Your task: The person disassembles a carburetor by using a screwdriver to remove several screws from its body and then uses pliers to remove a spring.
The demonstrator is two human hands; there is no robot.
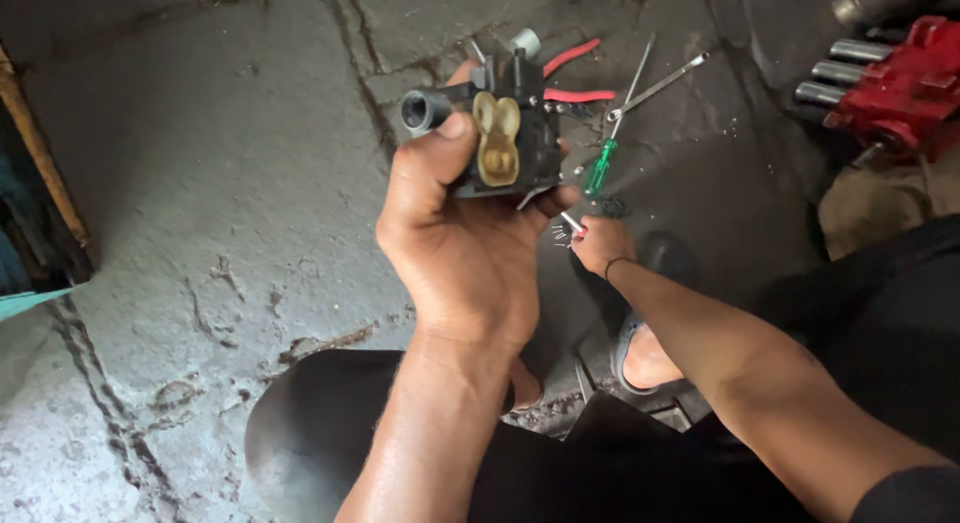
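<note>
There is only one view, from a camera on the person's head. It looks steeply down, almost straight at the cracked concrete floor [230,183]. It is very near to the left hand [455,248], which fills the middle of the frame, and farther from the right hand [600,245] lower on the floor. The person's dark-clothed knees close the bottom edge.

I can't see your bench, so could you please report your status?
Left hand grips black metal pump body. Right hand picks small silver pin off floor. Green-handled screwdriver nearby.
</note>
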